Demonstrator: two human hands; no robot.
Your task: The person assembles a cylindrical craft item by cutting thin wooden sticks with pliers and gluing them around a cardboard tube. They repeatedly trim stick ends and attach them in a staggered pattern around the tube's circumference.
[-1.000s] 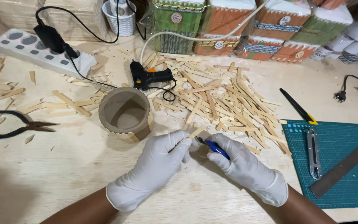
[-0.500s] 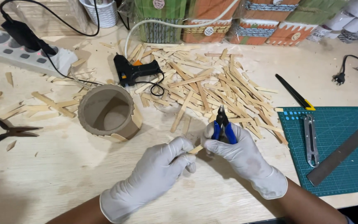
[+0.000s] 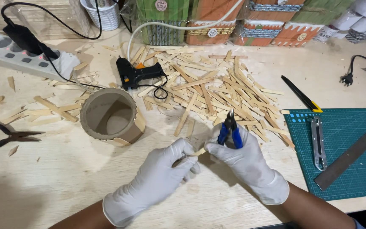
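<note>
Since a moment ago your hands sit a little lower and the blue-handled cutters [image 3: 229, 129] stay upright. Your gloved right hand [image 3: 244, 163] grips those cutters, tips up. Your gloved left hand [image 3: 159, 182] pinches a small wooden stick piece [image 3: 200, 151] between both hands. Just behind lies a loose pile of wooden sticks [image 3: 217, 91]. To your left stands an open cardboard tube [image 3: 111, 116], nothing visible inside, sticks glued along its base. A black glue gun [image 3: 138, 76] lies beyond it.
</note>
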